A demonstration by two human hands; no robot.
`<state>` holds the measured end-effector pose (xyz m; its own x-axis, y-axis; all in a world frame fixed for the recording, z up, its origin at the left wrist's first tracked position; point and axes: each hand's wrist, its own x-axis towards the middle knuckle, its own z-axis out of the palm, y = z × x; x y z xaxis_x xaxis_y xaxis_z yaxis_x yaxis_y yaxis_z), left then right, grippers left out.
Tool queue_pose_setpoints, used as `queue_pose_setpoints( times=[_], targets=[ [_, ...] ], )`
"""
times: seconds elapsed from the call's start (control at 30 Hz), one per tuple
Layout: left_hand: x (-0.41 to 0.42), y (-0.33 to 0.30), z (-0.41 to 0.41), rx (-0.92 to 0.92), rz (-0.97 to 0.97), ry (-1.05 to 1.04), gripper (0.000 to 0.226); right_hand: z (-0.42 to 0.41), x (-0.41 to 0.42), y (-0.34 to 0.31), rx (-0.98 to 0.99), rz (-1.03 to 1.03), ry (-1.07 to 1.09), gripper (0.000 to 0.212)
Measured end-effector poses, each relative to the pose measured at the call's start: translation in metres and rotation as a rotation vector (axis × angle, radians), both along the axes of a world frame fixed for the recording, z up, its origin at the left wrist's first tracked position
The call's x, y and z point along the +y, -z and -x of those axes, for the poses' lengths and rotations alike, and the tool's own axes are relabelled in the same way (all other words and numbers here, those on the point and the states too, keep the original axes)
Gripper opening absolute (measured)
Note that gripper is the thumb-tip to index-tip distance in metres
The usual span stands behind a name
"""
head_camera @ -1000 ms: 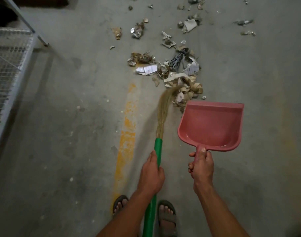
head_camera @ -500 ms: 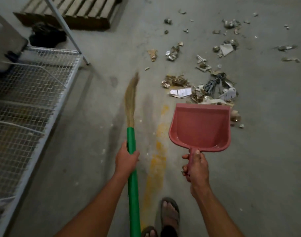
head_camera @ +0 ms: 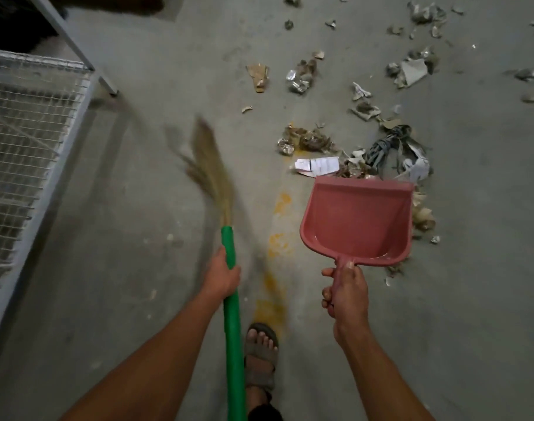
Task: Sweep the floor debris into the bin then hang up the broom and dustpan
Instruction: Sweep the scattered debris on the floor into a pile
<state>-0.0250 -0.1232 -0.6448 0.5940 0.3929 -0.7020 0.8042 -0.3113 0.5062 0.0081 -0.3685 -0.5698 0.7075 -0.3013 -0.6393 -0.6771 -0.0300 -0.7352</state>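
Low on the concrete floor, the left hand has its fingers wrapped round the green handle of the broom, while the right hand clamps the pink dustpan by its stem. Blurred bristles are hard to make out; the dustpan hides part of the debris. Since half a second ago the bristles have swung left, nearer the wire rack.

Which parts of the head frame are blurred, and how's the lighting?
Head view: broom bristles smeared by motion blur; green handle, both hands and pink dustpan fairly sharp. Lighting dim and flat, with a soft shadow on the floor beside the broom; no glare. Wide-angle bend shows in the wire rack at left.
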Motion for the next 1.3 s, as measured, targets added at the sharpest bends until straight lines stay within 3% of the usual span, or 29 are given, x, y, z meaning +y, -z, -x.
queue_pose_setpoints(
  times=[0.07, 0.23, 0.53, 0.7, 0.97, 1.13, 1.23, 1.3],
  targets=[
    [-0.031, 0.012, -0.013, 0.023, 0.035, 0.198, 0.076, -0.015, -0.011, 0.007, 0.026, 0.023, 0.040, 0.038],
    [-0.098, 0.010, -0.045, -0.117, 0.150, 0.474, 0.076, -0.048, -0.029, 0.016, 0.043, 0.067, 0.152, 0.031],
    [-0.096, -0.020, -0.058, -0.297, 0.119, 0.585, 0.076, -0.075, -0.022, -0.001, 0.034, 0.074, 0.282, 0.032],
    [-0.044, -0.047, -0.071, -0.349, 0.083, 0.482, 0.077, -0.097, 0.004, -0.014, 0.009, 0.056, 0.223, 0.030],
    [0.062, -0.054, -0.160, -0.291, -0.081, 0.025, 0.073, -0.163, 0.076, -0.028, -0.052, -0.078, 0.099, 0.029],
    [0.146, -0.019, -0.228, -0.201, -0.182, -0.188, 0.049, -0.208, 0.115, -0.018, -0.058, -0.092, 0.057, 0.033],
    [0.189, 0.008, -0.261, -0.085, -0.207, -0.204, 0.055, -0.232, 0.140, -0.004, -0.037, -0.102, 0.079, 0.030],
    [0.202, 0.021, -0.275, -0.008, -0.199, -0.121, 0.046, -0.243, 0.156, 0.006, -0.020, -0.119, 0.124, 0.030]
  ],
)
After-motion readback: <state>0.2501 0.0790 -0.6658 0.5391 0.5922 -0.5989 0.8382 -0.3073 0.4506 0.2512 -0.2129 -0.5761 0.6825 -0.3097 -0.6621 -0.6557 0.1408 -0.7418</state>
